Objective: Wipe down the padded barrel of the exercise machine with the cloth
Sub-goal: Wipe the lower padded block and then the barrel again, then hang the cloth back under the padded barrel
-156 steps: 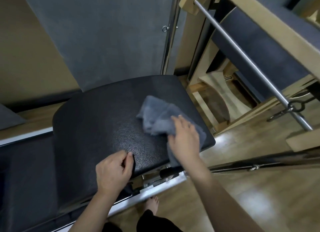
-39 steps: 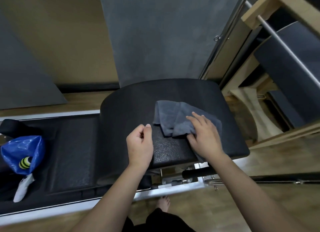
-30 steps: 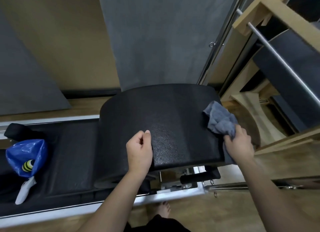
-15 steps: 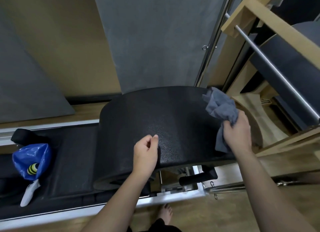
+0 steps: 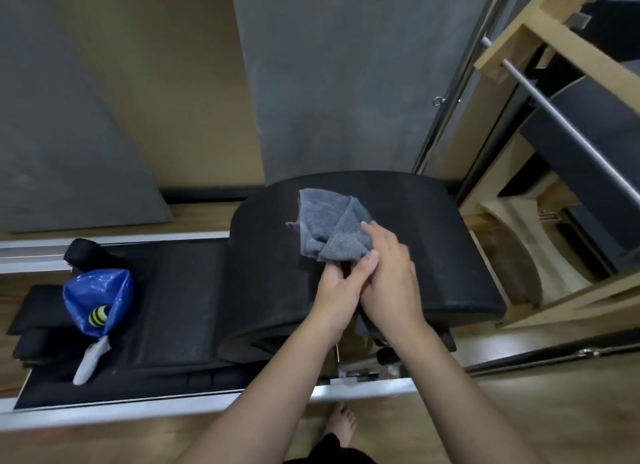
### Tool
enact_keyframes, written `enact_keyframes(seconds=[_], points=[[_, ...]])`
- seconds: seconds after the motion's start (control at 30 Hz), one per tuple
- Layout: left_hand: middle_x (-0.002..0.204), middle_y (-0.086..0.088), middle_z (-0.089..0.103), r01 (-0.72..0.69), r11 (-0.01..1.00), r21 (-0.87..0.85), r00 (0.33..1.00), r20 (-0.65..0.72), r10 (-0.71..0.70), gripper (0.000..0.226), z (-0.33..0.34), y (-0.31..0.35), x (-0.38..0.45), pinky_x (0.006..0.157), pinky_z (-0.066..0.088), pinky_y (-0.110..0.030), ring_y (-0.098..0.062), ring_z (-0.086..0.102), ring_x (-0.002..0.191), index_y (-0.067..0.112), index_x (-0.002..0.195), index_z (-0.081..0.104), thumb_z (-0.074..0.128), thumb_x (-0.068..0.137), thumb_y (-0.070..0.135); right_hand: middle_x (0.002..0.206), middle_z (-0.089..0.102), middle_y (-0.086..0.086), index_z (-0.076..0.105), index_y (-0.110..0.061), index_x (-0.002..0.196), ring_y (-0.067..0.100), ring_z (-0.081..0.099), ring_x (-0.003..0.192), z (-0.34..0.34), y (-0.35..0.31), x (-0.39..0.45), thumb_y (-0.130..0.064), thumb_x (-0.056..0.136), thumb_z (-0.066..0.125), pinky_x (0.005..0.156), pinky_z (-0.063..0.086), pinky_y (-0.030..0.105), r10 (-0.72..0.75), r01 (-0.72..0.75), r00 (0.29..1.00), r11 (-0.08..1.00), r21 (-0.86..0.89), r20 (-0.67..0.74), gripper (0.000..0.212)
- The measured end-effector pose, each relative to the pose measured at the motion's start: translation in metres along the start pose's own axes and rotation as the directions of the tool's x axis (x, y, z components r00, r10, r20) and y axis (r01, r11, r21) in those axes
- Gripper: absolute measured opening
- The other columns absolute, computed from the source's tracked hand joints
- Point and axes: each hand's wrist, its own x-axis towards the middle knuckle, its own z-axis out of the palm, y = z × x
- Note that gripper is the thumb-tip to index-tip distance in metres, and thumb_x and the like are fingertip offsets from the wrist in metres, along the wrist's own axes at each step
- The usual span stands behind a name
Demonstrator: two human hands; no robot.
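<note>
The black padded barrel arches across the middle of the head view on the machine's carriage. A grey terry cloth lies bunched on the barrel's top, left of centre. My right hand grips the cloth's near end, its fingers lying over the fabric. My left hand comes in beside it and pinches the same near end, thumb against the right hand. The cloth's far part lies spread and free on the pad.
A blue bag with a striped yellow-and-black item and a white piece sits on the black carriage pad at the left. A silver rail runs along the front. Wooden equipment with a metal bar stands right. My bare foot is below.
My right hand brought the cloth from the barrel's right edge back to its top middle. My left hand left the front edge and joined the right hand on the cloth.
</note>
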Motion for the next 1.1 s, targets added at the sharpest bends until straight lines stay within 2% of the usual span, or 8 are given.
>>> enact_keyframes(seconds=[0.1,0.2,0.37,0.53,0.67,0.8,0.93,1.1], points=[[0.124,0.001,0.072,-0.005,0.992,-0.123,0.996,-0.090,-0.006,0.038,-0.026,0.014,-0.021,0.100,0.052,-0.027,-0.010,0.067,0.115,0.018,0.131,0.060,0.068,0.094,0.022,0.151,0.040,-0.007,0.038,-0.032,0.146,0.020,0.045,0.126,0.014,-0.036,-0.022,-0.029,0.092,0.060,0.104,0.041,0.046,-0.041,0.041,0.998,0.999,0.010,0.057,0.058],[0.118,-0.011,0.073,0.035,0.971,-0.238,0.989,-0.134,-0.068,0.034,-0.071,0.023,-0.039,0.098,0.054,-0.039,-0.025,0.069,0.112,0.009,0.124,0.066,0.067,0.092,0.019,0.150,0.039,-0.014,0.040,-0.038,0.145,0.013,0.039,0.133,0.019,-0.056,-0.043,-0.050,0.085,0.056,0.112,0.033,0.042,-0.085,0.055,0.984,0.981,0.187,0.158,0.063],[0.120,-0.026,0.069,0.149,0.945,-0.291,0.983,-0.060,-0.173,0.056,-0.142,0.022,-0.083,0.104,0.050,-0.050,-0.039,0.066,0.115,-0.002,0.123,0.065,0.062,0.080,0.034,0.132,0.053,-0.022,0.050,-0.044,0.132,0.004,0.050,0.126,0.031,-0.070,-0.080,-0.066,0.083,0.062,0.109,0.043,0.042,0.082,-0.147,0.980,0.914,0.377,0.183,0.054],[0.107,-0.021,0.074,0.283,0.929,-0.240,0.959,0.067,-0.275,0.038,-0.180,-0.007,-0.125,0.090,0.053,-0.045,-0.031,0.072,0.097,0.003,0.108,0.070,0.052,0.086,0.028,0.130,0.060,-0.013,0.048,-0.038,0.134,0.000,0.058,0.119,0.049,-0.072,-0.142,-0.056,0.072,0.082,0.106,0.047,0.037,0.229,-0.475,0.858,0.692,0.543,0.460,0.073],[0.106,-0.018,0.076,0.328,0.944,-0.049,0.944,-0.021,-0.329,0.033,-0.188,-0.048,-0.134,0.094,0.056,-0.043,-0.031,0.073,0.101,0.002,0.109,0.072,0.058,0.094,0.028,0.129,0.064,-0.009,0.047,-0.039,0.133,0.009,0.064,0.116,0.066,-0.048,-0.175,-0.046,0.066,0.090,0.102,0.051,0.044,0.381,-0.658,0.747,0.537,0.527,0.545,0.079],[0.103,-0.006,0.078,0.354,0.931,0.093,0.932,-0.117,-0.343,0.024,-0.190,-0.098,-0.125,0.091,0.057,-0.038,-0.023,0.073,0.099,0.012,0.111,0.070,0.065,0.091,0.024,0.129,0.061,-0.009,0.047,-0.035,0.132,0.012,0.062,0.112,0.089,-0.015,-0.196,-0.015,0.084,0.079,0.094,0.054,0.041,0.496,-0.709,0.703,0.550,0.442,0.510,0.062],[0.112,-0.003,0.069,0.356,0.925,0.131,0.911,-0.269,-0.312,0.040,-0.189,-0.158,-0.120,0.091,0.056,-0.039,-0.017,0.068,0.102,0.028,0.115,0.046,0.070,0.084,0.028,0.126,0.064,-0.001,0.050,-0.035,0.129,0.021,0.065,0.109,0.124,0.029,-0.219,-0.011,0.086,0.075,0.093,0.056,0.050,0.548,-0.768,0.635,0.521,0.372,0.544,0.055],[0.104,0.004,0.071,0.369,0.917,0.150,0.904,-0.287,-0.317,0.046,-0.183,-0.247,-0.107,0.094,0.056,-0.046,-0.013,0.070,0.102,0.029,0.105,0.051,0.080,0.071,0.042,0.117,0.068,0.003,0.057,-0.029,0.119,0.020,0.066,0.104,0.181,0.089,-0.238,-0.004,0.086,0.073,0.090,0.056,0.043,0.566,-0.781,0.611,0.542,0.309,0.553,0.045]])
